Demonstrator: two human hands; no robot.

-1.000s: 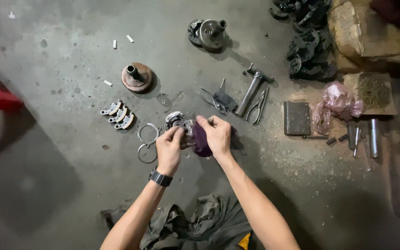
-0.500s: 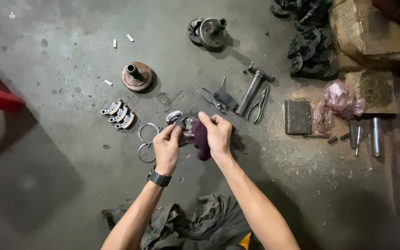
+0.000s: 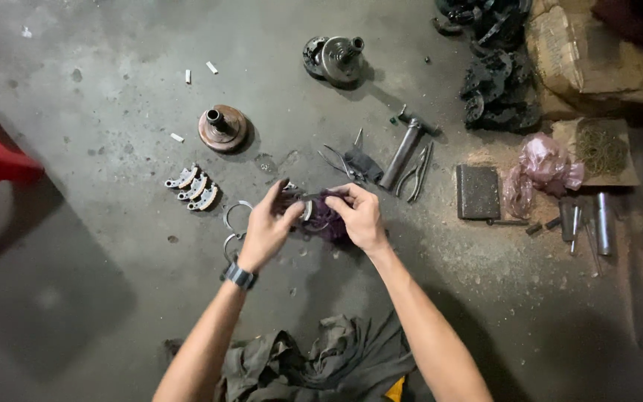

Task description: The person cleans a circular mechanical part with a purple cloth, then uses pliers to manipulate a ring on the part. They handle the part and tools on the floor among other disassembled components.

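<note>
Both hands grip one small metal part [image 3: 305, 208] between them: our left hand [image 3: 266, 227] pinches it from nine o'clock, our right hand [image 3: 360, 216] presses a purple rag [image 3: 327, 220] from three o'clock.

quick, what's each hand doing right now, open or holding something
Left hand: closed on a small metal part, held above the concrete floor.
Right hand: closed on a purple rag, pressed against that part.

Concrete floor [image 3: 113, 298], dusty. On it: two hub assemblies [image 3: 221, 128], three brake shoes [image 3: 191, 187], snap rings [image 3: 236, 216], pliers [image 3: 416, 171], grey rag [image 3: 321, 361].
</note>
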